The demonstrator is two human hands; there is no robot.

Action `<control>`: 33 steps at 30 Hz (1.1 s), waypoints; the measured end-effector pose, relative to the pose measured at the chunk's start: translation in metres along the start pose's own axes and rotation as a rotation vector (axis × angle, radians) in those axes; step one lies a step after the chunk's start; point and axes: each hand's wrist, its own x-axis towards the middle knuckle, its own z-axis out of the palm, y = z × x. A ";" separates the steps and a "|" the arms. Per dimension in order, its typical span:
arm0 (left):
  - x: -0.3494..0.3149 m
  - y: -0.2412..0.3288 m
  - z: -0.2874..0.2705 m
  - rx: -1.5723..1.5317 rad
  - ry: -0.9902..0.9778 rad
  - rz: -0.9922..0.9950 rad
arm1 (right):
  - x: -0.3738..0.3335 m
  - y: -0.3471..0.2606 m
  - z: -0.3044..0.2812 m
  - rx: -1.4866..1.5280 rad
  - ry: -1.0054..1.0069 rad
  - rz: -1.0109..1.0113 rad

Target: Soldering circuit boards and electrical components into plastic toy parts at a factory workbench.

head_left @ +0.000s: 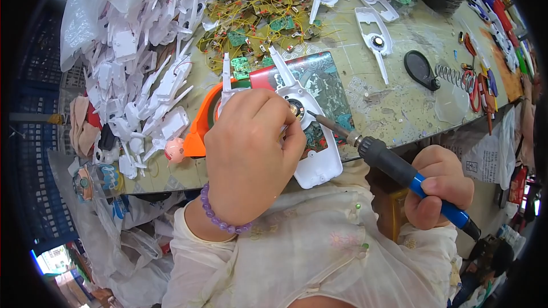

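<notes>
Centrally, a white plastic housing (319, 171) overhangs the near edge of the bench (394, 102). The right hand (439, 188) grips a blue-and-black soldering iron (388, 161), its tip just beside the housing's round centre. The left hand (251, 140) curls over the housing; its grasp is hidden. Circuit boards (257, 14) heap toward the far edge, white parts (125, 80) along the left.

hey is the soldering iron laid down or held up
Held up: the right hand grips the soldering iron by its blue handle.
</notes>
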 end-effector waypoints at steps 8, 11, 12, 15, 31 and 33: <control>0.002 0.008 -0.004 0.112 -0.048 -0.001 | 0.001 0.003 0.002 -0.032 -0.052 0.029; -0.001 0.007 -0.006 0.097 0.037 0.048 | -0.005 0.001 0.002 -0.051 0.003 0.078; -0.004 0.006 -0.008 0.098 0.038 0.049 | -0.008 0.001 0.004 -0.027 0.096 0.110; -0.016 0.003 -0.014 -0.014 0.003 -0.060 | -0.018 0.018 0.018 0.121 0.299 -0.063; -0.018 -0.012 -0.002 -0.296 0.095 -0.092 | -0.045 0.019 0.110 0.443 0.399 0.119; -0.016 -0.012 0.000 -0.288 0.114 -0.095 | -0.046 0.016 0.112 0.456 0.376 0.135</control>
